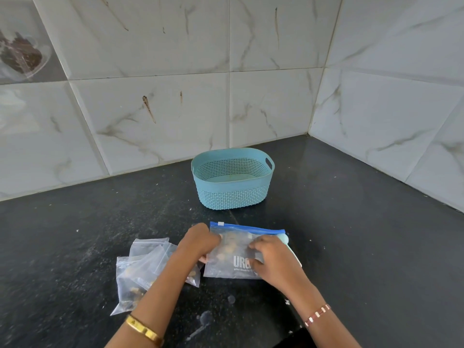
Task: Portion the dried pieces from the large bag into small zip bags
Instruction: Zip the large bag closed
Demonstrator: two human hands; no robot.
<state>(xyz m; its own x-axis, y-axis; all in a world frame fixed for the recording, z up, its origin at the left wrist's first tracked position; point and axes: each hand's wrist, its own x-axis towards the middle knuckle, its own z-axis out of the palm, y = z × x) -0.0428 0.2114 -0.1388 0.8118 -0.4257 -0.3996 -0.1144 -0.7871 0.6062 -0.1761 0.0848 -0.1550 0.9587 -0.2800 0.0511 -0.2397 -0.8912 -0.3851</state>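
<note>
Two hands are working the large bag [241, 249] lying on the table [364, 259]; its print reads "UR", the rest hidden. Your left hand [199, 243] and right hand [270, 258] are curling fingers onto it, beside small zip bags [140, 270].

One basket [232, 182] — one large bag [233, 249]

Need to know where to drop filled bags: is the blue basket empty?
Empty, as far as shows: the basket stands upright behind the large bag, and its visible floor is bare. The near inner wall is hidden.
</note>
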